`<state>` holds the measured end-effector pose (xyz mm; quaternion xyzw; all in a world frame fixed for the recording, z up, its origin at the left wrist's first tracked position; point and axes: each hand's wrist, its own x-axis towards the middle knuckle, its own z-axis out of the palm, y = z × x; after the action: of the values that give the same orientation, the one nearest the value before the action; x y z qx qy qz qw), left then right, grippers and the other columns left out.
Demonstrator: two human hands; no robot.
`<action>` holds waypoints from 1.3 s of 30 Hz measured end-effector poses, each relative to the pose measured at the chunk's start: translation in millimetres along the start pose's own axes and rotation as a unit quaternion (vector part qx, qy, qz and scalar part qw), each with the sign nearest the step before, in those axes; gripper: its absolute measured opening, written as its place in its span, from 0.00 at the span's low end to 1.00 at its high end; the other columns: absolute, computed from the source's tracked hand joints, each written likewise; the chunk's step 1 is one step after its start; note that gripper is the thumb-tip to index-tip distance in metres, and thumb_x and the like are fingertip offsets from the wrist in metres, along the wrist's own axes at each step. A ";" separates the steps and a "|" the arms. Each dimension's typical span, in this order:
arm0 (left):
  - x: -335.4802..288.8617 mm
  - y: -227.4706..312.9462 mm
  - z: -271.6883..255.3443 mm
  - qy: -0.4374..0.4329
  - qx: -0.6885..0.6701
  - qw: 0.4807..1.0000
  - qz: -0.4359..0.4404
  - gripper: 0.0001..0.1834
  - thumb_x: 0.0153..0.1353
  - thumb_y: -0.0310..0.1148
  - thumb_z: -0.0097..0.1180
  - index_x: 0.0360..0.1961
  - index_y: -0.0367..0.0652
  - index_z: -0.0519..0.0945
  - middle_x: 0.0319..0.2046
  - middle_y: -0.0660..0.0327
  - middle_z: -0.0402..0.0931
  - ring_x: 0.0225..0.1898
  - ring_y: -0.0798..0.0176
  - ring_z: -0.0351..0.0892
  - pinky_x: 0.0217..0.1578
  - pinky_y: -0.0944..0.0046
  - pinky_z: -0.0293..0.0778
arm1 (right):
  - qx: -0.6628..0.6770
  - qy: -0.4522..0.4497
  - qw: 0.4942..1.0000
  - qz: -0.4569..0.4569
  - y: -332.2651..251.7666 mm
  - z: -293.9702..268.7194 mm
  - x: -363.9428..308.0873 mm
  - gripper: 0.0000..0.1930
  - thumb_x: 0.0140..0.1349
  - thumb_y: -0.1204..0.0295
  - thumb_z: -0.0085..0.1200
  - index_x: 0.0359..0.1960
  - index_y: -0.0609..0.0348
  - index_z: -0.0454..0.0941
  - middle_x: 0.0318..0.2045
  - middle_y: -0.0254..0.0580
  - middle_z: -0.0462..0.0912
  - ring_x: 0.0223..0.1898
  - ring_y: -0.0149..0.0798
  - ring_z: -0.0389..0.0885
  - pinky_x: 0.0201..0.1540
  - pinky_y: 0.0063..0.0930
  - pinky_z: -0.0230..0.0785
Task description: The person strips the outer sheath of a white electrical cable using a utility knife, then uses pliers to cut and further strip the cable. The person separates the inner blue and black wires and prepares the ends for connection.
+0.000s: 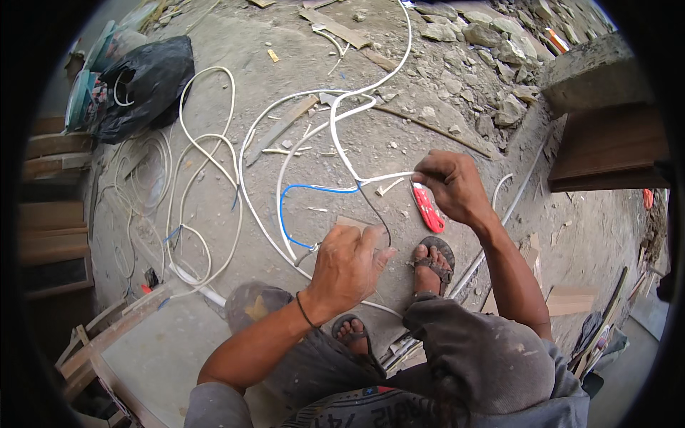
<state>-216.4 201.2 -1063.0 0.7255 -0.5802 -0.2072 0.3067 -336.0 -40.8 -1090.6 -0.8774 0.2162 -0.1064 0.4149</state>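
Note:
A white cable (337,135) comes down from the top and branches in front of me. From the branch run a blue wire (321,188), a thin dark wire (376,208) and a white length going right. My right hand (453,187) is closed, pinching that white length at its fingertips. Just below those fingers is a red utility knife (428,209); whether the hand also grips it or it lies on the ground, I cannot tell. My left hand (348,265) is closed at the dark wire, which reaches its finger and thumb. The blue wire's lower end passes close beside that hand.
Loops of white cable (237,164) spread over the dirt ground on the left, near a black plastic bag (150,85). Broken rocks (499,50) are heaped at the upper right. A pale pipe (467,274) lies beside my sandalled foot (432,265). A board (164,349) is at the lower left.

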 end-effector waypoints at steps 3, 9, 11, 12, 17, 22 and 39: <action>-6.7 12.7 -3.2 -0.037 -0.049 0.994 0.086 0.19 0.57 0.30 0.71 0.48 0.37 0.81 0.24 0.57 0.72 0.31 0.49 0.75 0.41 0.51 0.71 | -0.104 0.138 0.982 0.074 59.7 -11.9 25.8 0.05 0.61 0.75 0.67 0.36 0.63 0.87 0.30 0.52 0.85 0.31 0.53 0.84 0.36 0.40 0.74; -2.3 13.0 2.6 -0.023 -0.131 0.990 0.044 0.16 0.59 0.29 0.69 0.47 0.38 0.82 0.21 0.62 0.70 0.30 0.53 0.75 0.37 0.54 0.71 | -0.209 0.060 0.965 0.146 77.2 -12.6 8.1 0.18 0.60 0.72 0.67 0.51 0.66 0.85 0.42 0.56 0.87 0.42 0.58 0.85 0.50 0.47 0.77; -0.2 12.4 3.8 -0.009 -0.152 0.988 0.021 0.13 0.63 0.31 0.67 0.46 0.38 0.82 0.20 0.63 0.69 0.29 0.55 0.75 0.37 0.56 0.71 | -0.200 0.092 0.970 0.106 48.1 12.1 -10.6 0.21 0.59 0.72 0.68 0.54 0.67 0.85 0.41 0.58 0.86 0.44 0.60 0.85 0.52 0.48 0.76; 0.4 13.1 4.8 -0.007 -0.164 0.986 -0.002 0.12 0.66 0.32 0.66 0.46 0.38 0.82 0.19 0.64 0.69 0.29 0.55 0.74 0.37 0.56 0.71 | 0.043 0.026 0.976 0.211 33.5 24.5 -17.2 0.18 0.61 0.71 0.69 0.51 0.67 0.86 0.42 0.54 0.88 0.43 0.54 0.86 0.50 0.42 0.77; 0.3 15.1 14.8 0.016 -0.287 0.958 -0.015 0.14 0.76 0.38 0.56 0.50 0.37 0.75 0.20 0.65 0.66 0.23 0.65 0.68 0.36 0.59 0.70 | 0.806 -0.166 0.549 0.146 -20.5 79.0 -37.1 0.30 0.68 0.73 0.66 0.70 0.71 0.71 0.54 0.44 0.84 0.45 0.29 0.81 0.55 0.25 0.76; -4.7 12.1 17.8 -0.015 -0.461 0.885 -0.069 0.16 0.80 0.42 0.47 0.53 0.39 0.67 0.21 0.71 0.65 0.23 0.75 0.61 0.37 0.64 0.69 | 0.846 -0.146 0.485 0.166 -31.2 88.1 -26.9 0.30 0.70 0.72 0.64 0.70 0.71 0.70 0.58 0.49 0.82 0.44 0.30 0.79 0.53 0.28 0.76; 12.0 -25.3 -37.2 0.060 -0.373 0.900 -0.215 0.16 0.81 0.39 0.47 0.49 0.35 0.77 0.17 0.75 0.58 0.21 0.78 0.55 0.30 0.69 0.67 | -0.063 0.005 0.997 -0.047 -6.4 55.1 -7.3 0.05 0.63 0.76 0.61 0.38 0.61 0.86 0.32 0.48 0.88 0.33 0.48 0.87 0.37 0.39 0.77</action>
<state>-171.0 200.7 -1052.7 0.6760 -0.2703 -0.4256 0.5374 -320.4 3.8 -1120.6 -0.9104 0.1833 -0.1167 0.3521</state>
